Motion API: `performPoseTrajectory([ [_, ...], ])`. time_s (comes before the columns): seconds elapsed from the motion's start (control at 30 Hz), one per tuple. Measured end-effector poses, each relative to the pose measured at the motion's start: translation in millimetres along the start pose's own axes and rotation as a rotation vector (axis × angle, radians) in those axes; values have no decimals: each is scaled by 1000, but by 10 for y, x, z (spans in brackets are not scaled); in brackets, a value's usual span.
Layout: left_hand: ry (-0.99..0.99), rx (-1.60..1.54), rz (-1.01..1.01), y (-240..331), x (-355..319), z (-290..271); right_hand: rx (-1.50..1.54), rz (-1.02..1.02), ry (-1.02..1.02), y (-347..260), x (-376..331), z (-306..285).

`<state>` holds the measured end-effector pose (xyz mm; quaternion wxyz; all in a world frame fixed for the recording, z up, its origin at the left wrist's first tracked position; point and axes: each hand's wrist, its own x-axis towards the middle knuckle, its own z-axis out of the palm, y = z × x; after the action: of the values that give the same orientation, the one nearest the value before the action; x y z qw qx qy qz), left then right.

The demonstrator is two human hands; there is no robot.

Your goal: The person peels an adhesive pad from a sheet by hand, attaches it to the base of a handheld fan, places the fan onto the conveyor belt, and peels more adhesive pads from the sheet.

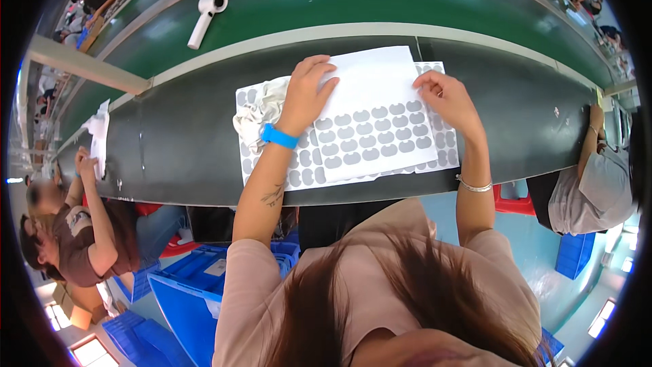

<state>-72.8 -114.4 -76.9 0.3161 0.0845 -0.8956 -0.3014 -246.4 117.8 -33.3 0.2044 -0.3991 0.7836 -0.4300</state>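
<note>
A: Hands on sticker sheets. Left hand flat, fingers spread, pressing the top sheet of grey stickers, mid-bench near edge.

B: Right hand?

A: Fingertips pinch the sheet's right edge. Judged: peeling step starting; next needs a fingernail under one sticker. White cloth lies left.

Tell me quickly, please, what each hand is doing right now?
Left hand: open, fingers spread flat on the white sticker sheet.
Right hand: fingertips on the same sheet's right edge; whether it pinches it cannot be told.
</note>
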Motion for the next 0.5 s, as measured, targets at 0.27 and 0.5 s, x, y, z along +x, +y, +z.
performPoseTrajectory([
  [0.27,-44,-10,-31,34,38,-51,-48,-63,-27,76,-48,-54],
  [0.5,-50,-11,-59,92,-24,-53,4,-15,-56,41,-129,-58],
])
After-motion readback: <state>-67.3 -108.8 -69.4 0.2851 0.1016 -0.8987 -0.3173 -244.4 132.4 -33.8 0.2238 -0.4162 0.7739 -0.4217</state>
